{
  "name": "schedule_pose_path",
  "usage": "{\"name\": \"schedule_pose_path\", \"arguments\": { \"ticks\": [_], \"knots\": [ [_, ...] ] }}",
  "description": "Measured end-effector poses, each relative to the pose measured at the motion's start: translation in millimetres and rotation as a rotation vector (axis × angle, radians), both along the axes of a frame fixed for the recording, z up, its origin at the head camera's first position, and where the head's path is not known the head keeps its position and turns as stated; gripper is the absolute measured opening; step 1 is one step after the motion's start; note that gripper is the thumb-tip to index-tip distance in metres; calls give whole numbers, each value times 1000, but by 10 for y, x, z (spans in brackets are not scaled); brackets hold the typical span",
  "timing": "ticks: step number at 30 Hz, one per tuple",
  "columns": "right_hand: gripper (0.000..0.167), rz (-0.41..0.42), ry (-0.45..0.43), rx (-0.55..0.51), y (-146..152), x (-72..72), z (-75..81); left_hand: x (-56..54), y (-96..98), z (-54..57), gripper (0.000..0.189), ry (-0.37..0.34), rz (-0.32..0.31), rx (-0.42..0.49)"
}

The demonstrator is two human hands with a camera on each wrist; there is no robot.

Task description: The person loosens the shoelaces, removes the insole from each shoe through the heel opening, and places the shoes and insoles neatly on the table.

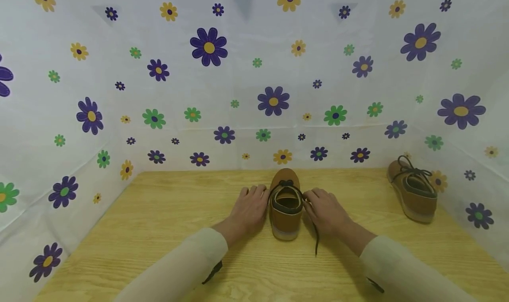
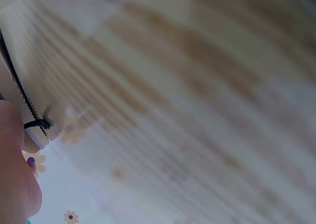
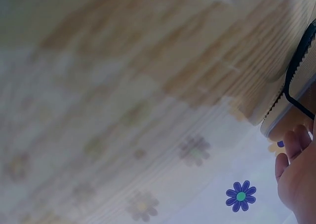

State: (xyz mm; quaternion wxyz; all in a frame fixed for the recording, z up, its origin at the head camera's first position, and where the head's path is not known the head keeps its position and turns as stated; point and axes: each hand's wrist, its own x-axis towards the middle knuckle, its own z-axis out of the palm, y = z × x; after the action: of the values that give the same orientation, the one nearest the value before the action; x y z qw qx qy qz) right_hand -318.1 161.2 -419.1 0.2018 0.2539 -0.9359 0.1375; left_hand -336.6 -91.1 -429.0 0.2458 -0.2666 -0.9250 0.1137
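- Brown shoe (image 1: 286, 221) stands on its sole on the wooden table (image 1: 179, 213), between the two hands, near the back edge; its toe points away from the person and its heel is toward the person.
- On this shoe, the dark lace (image 1: 317, 242) makes a knot over the front of the opening, and from the knot one strand goes to each side.
- Left hand (image 1: 247, 208) is at the left side of the shoe, with bent fingers, and it pinches the strand of this side; its fingertips are partly hidden.
- Right hand (image 1: 327, 210) is at the right side of the shoe; thumb and fingers pinch the other strand, and the loose end of it hangs below the hand toward the table.
- In both wrist views, only a part of each hand and of the shoe's sole edge is seen, with a piece of lace running beside it.
- Second shoe (image 1: 418, 204), also brown, stands well apart at the right side of the table, near the white cloth (image 1: 238, 81); its lace is tied in a bow.
- This cloth has purple, yellow and green flowers, and it rises behind the table and at both sides.
- Both arms wear pale sleeves (image 1: 179, 258).
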Motion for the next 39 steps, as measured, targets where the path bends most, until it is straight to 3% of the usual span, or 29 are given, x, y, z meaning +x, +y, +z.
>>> {"name": "schedule_pose_path", "arguments": {
  "ticks": [6, 10, 17, 23, 28, 31, 34, 39],
  "knots": [
    [8, 42, 91, -10, 9, -60, 58, -54, 26, 73, 17, -46, -49, 163],
    [4, 62, 174, -22, 11, -61, 50, -54, 48, 59, 12, -1, -81, 254],
    [10, 169, 313, -55, 65, 170, -186, 143, 38, -215, 15, 53, -162, 244],
    [13, 164, 392, -84, 49, 86, -202, 119, 22, -165, 13, 57, -128, 242],
    [15, 192, 405, -101, 28, 157, -344, 202, -37, -289, 12, 7, -138, 210],
    [14, 206, 391, -124, -15, 189, -390, 250, -70, -331, 10, 33, -156, 240],
    [13, 192, 392, -125, -38, 148, -358, 187, -92, -330, 7, 108, -201, 281],
    [11, 177, 432, -89, -3, -25, -130, -16, -69, -117, 6, 124, -235, 306]
  ]
}}
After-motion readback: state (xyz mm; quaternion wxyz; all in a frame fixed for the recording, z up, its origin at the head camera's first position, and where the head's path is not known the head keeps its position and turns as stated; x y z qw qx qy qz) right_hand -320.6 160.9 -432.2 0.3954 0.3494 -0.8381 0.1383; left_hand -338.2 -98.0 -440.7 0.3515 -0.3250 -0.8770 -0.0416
